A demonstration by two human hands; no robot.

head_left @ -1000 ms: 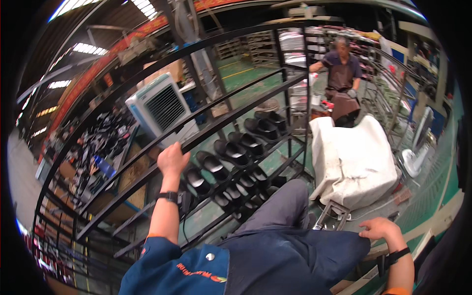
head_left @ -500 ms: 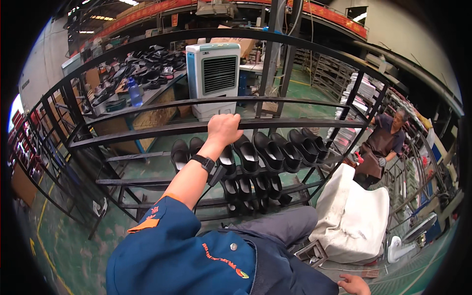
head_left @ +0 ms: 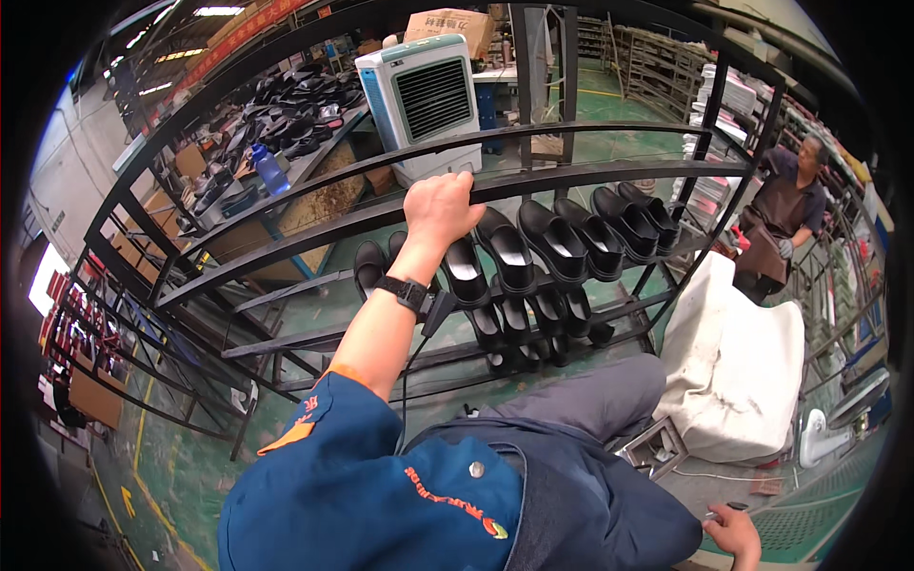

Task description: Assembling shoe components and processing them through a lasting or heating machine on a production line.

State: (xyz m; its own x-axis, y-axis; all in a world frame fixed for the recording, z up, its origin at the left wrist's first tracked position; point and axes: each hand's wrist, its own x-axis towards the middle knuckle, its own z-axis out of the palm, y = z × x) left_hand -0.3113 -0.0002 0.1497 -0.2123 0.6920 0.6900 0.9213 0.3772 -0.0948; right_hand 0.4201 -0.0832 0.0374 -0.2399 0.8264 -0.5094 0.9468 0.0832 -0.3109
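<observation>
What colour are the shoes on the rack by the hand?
Black, with pale insides; the shoes show best in the head view.

We see the left hand (head_left: 440, 206) gripping a black rack bar (head_left: 590, 173) above rows of black shoes (head_left: 552, 243).

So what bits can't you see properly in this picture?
Head view only:
- The right hand: its fingers run off the lower edge, so its grip is unknown.
- Lower-shelf shoes: partly hidden behind the upper row of black shoes and the rack bars.
- The left hand: fingertips curl behind the bar.
- Far shelves: too small, bent by the lens.
</observation>
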